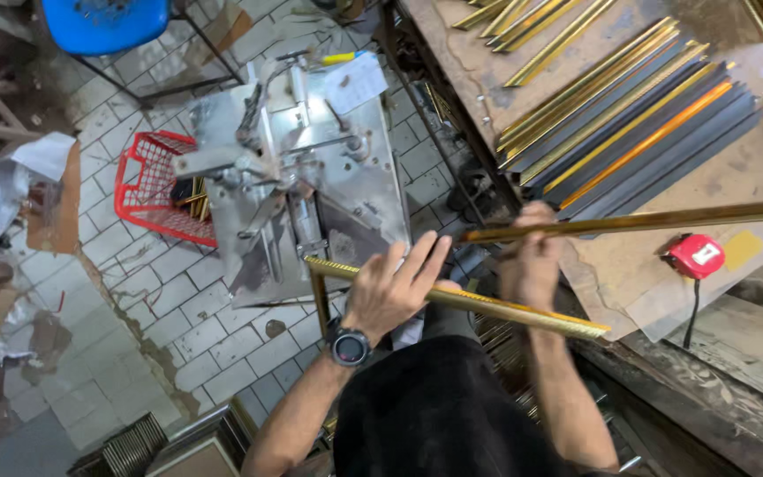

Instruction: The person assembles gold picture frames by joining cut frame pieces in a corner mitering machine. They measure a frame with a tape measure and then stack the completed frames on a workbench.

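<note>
Pale floor tiles, grimy and cracked, are spreading out under a metal joining machine standing at the middle of the scene, with a red wire basket sitting just to its left and a blue chair at the far left. On the right a worn workbench is carrying a stack of gold and dark frame mouldings, and a red tape measure is lying near its close edge.

Near the camera, the left hand, with a dark wristwatch on its wrist, is resting with fingers spread and extended over a gold moulding strip, pressing on it rather than wrapping it. That strip is meeting a short upright gold piece at its left end, forming a corner just in front of the machine. The right hand is curled closed around a second long gold strip, which is reaching away to the right over the bench.

Judging from this, frame pieces are being lined up at a corner. Any further move would call for keeping the mitred ends flush and both strips steady.
</note>
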